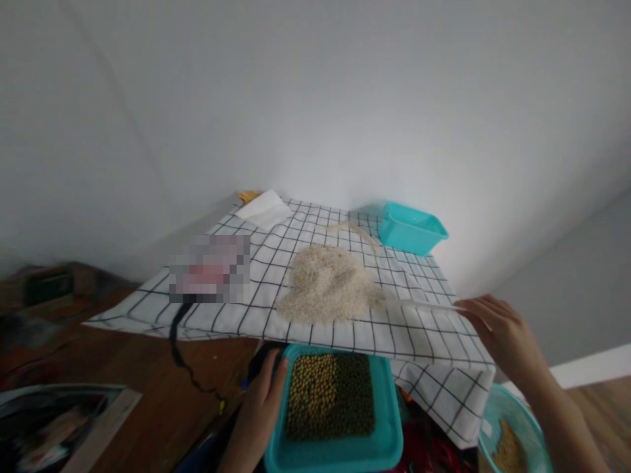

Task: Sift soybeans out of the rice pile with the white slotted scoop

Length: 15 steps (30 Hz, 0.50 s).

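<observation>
My left hand (259, 404) grips the left rim of a turquoise tub (389, 420), which is held just below the table's front edge. Inside the tub lie yellow beans (311, 394) on the left and dark green beans (353, 394) on the right. With closed fingers, my right hand (493, 320) holds a long white utensil (424, 304) by its end. Its far tip meets the right side of a pile of pale grain (323, 282) on the table; the tip's shape is blurred.
A white cloth with black checks (266, 263) covers the table. Towards the back stand a turquoise container (413, 230) and a white sheet (266, 209). A blurred-out object (210, 268) with a cable lies left. Below right is a turquoise bucket (535, 437).
</observation>
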Available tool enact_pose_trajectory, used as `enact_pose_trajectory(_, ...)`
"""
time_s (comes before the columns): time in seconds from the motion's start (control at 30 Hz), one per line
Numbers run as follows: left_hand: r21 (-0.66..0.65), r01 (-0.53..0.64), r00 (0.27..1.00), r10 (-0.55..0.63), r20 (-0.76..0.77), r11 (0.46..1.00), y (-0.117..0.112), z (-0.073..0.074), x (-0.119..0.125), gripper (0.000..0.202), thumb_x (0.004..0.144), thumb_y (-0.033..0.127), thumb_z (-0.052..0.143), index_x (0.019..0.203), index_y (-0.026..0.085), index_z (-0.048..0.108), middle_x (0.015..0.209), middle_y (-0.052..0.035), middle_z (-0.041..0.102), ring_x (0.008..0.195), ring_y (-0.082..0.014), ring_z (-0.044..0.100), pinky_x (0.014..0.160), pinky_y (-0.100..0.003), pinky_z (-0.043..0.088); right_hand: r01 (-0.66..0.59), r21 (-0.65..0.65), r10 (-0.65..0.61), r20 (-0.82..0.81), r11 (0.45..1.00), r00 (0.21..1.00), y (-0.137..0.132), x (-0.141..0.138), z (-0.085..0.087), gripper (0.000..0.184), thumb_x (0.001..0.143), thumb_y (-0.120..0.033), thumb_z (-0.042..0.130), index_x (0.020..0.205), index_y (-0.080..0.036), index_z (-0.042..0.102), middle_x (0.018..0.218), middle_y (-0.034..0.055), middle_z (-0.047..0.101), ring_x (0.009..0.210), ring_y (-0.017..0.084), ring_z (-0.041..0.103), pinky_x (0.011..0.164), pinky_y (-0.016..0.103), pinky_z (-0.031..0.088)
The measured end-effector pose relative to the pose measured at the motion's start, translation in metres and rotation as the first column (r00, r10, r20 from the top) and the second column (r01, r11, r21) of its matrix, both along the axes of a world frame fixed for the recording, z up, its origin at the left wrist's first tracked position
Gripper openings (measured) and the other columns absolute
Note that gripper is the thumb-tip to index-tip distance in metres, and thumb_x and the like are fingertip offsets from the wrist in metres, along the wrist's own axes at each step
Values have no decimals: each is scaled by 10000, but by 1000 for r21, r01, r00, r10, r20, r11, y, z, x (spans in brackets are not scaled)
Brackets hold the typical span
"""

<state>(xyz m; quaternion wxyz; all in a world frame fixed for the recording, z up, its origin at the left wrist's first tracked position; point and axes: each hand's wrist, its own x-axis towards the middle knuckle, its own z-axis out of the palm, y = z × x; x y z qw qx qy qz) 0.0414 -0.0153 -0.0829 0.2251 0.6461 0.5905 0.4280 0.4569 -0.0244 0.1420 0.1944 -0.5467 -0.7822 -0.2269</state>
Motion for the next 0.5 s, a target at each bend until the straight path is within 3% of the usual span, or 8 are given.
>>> enact_pose_trajectory(0.2, -63, 9, 1000, -8, 17, 998, 1, 2, 4, 453, 947, 423, 388, 1319, 204, 527, 1392, -141, 624, 1297, -266, 566, 1094, -439, 444, -71, -28, 72, 54, 997, 996, -10, -11, 9, 138, 954, -242, 524, 1019, -265, 643, 925, 6, 728, 845, 185, 659, 823, 356, 474)
enact_pose_trajectory(0.5, 7, -1, 1000, 1, -24, 1000, 3, 1, 0, 414, 928, 430, 392, 1218, 224, 603, 1314, -122, 685, 1221, -280, 631, 1049, -441, 493, -78, 15, 75, 142, 997, 987, -30, -17, 18, 160, 948, -173, 526, 1072, -228, 610, 970, 36, 720, 959, 211, 613, 878, 359, 448)
